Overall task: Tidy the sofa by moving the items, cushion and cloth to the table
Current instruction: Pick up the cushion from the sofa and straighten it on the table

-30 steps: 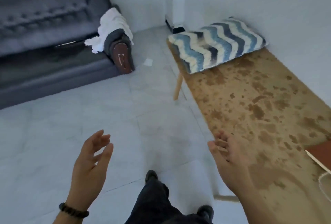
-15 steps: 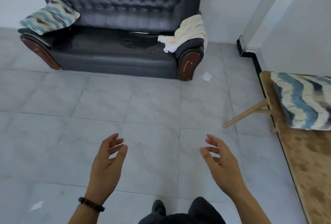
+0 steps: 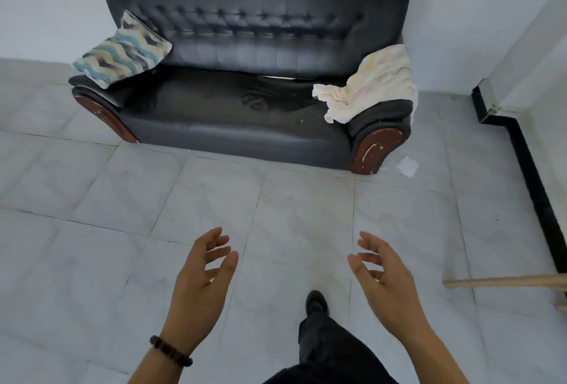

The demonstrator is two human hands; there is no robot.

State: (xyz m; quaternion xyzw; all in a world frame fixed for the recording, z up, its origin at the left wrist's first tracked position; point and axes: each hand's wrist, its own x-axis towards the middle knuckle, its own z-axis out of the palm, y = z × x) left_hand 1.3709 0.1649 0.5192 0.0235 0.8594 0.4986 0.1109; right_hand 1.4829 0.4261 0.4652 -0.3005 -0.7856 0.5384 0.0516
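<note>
A: What sits at the left end of the dark grey buttoned leather sofa?
B: A square cushion with wavy blue, cream and grey stripes leans tilted on the left armrest, its upper corner against the backrest.

A: And the seat itself?
B: It shows bare and glossy in the middle. At the right end a crumpled cream-white cloth with faint yellow marks drapes over the right armrest and spills onto the seat.

A: Where are the person's hands?
B: Both hang low over the pale grey tiled floor, well apart from the sofa. The left hand, with a dark beaded bracelet on its wrist, has its fingers loosely spread and curled, gripping nothing. The right hand faces it, palm inward, fingers likewise parted and bare of any load.

A: Anything between them?
B: A dark trouser leg and black shoe step forward on the tiles.

A: Further right?
B: A small white paper scrap lies on the floor just beside the sofa's right wooden foot. At the right edge a light wooden leg juts in; the surface it carries is out of view.
</note>
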